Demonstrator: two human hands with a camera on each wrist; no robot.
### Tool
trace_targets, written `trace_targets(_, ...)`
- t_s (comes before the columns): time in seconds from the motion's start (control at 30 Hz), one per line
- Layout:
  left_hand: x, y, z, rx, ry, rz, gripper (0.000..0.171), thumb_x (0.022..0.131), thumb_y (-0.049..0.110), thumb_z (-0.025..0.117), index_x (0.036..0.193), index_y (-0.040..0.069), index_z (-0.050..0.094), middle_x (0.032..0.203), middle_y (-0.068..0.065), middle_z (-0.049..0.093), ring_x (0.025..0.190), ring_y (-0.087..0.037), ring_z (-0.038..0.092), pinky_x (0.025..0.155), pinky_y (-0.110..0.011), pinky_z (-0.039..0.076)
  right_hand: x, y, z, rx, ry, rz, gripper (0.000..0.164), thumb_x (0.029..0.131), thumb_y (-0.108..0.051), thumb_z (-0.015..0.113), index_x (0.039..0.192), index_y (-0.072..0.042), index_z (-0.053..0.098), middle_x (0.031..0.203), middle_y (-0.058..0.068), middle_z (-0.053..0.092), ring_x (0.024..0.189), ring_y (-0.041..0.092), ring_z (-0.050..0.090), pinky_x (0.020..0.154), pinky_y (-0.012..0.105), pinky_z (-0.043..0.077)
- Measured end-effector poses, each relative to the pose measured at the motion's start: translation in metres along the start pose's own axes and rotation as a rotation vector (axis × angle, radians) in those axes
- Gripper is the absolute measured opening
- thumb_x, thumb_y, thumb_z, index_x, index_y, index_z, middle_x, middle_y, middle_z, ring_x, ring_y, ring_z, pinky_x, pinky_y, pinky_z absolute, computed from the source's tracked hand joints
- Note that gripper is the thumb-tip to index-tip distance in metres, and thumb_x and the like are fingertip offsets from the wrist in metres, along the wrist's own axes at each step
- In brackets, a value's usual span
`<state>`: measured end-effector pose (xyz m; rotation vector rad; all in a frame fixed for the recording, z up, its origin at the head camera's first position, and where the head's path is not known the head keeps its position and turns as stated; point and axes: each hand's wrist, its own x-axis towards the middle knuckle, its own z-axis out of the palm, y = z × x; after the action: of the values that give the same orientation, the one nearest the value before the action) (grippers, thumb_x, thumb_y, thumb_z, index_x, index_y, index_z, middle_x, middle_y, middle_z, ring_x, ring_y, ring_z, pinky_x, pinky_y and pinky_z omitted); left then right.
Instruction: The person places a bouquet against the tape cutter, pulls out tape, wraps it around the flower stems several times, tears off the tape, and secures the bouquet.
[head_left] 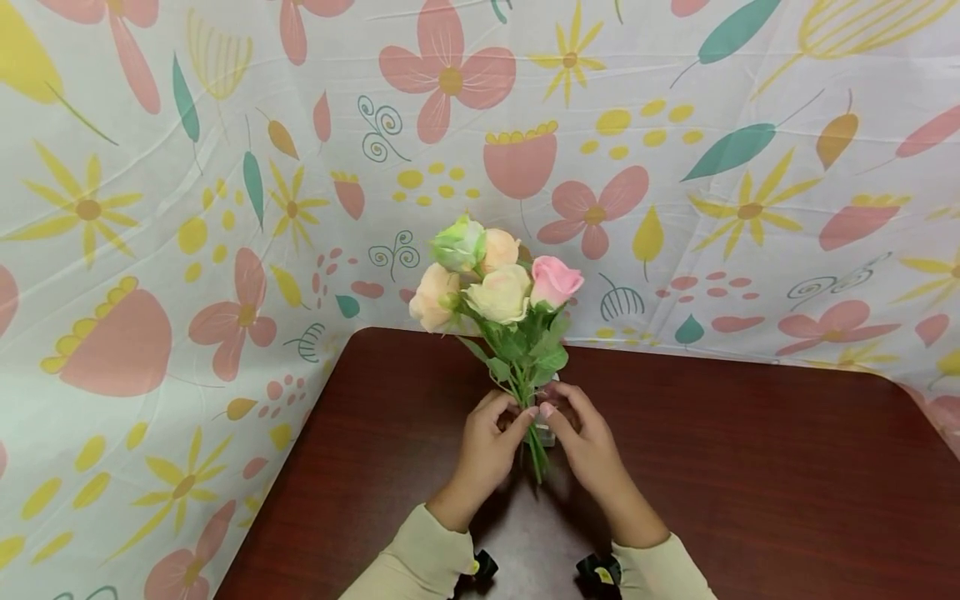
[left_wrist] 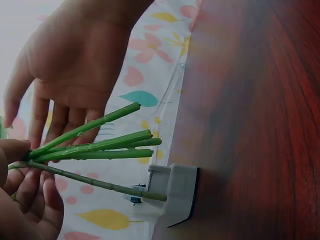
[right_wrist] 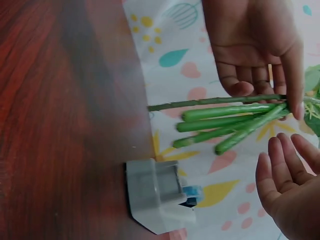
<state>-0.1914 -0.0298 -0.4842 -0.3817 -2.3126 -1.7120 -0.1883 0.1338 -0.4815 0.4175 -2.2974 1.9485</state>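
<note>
My left hand pinches the green stems of a bunch of roses between thumb and fingers. Above the grip are leaves and several blooms, among them a pink rose, a cream rose and a green-white one. The cut stem ends fan out below the grip, one of them thinner than the others. Close to the stems, my right hand holds nothing, its fingers loosely bent in the right wrist view. A grey-white device with a dark base, shaped like a tape dispenser, stands behind the stems.
The dark red-brown table extends on both sides of the hands. A white cloth printed with flowers and leaves hangs behind it and along its left side. Black wrist straps show at the sleeve cuffs.
</note>
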Motion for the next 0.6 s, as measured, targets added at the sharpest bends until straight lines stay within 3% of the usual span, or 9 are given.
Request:
trace_targets(0.27, -0.0041, 0.0004, 0.0013, 0.129, -0.106, 0.055, 0.016, 0.098, 0.029, 0.068, 0.090, 0.016, 0.069, 0.090, 0.002, 0.062, 0.072, -0.004, 0.053, 0.063, -0.020, 0.047, -0.0019, -0.0040, -0.0067, 0.056, -0.014, 0.029, 0.031, 0.103, -0.020, 0.060, 0.131, -0.007, 0.060, 0.113, 0.014, 0.067, 0.093, 0.011, 0.068, 0.080, 0.034, 0.058)
trace_targets(0.4, -0.0059, 0.0022, 0.0012, 0.201, -0.183, 0.090, 0.015, 0.098, 0.031, 0.067, 0.093, 0.017, 0.069, 0.090, 0.004, 0.059, 0.072, -0.001, 0.051, 0.064, -0.017, 0.046, -0.0017, -0.0030, -0.0081, 0.057, 0.032, 0.036, 0.031, 0.101, -0.018, 0.063, 0.129, -0.005, 0.064, 0.106, 0.000, 0.072, 0.085, 0.010, 0.069, 0.073, 0.031, 0.058)
trace_targets(0.6, -0.0076, 0.0054, 0.0009, 0.257, -0.236, 0.142, 0.019, 0.097, 0.034, 0.068, 0.088, 0.018, 0.065, 0.089, 0.005, 0.058, 0.071, 0.000, 0.050, 0.065, -0.015, 0.045, -0.0013, -0.0027, -0.0105, 0.063, 0.071, 0.037, 0.031, 0.099, -0.016, 0.065, 0.125, 0.000, 0.067, 0.111, -0.015, 0.072, 0.098, 0.006, 0.068, 0.079, 0.026, 0.058)
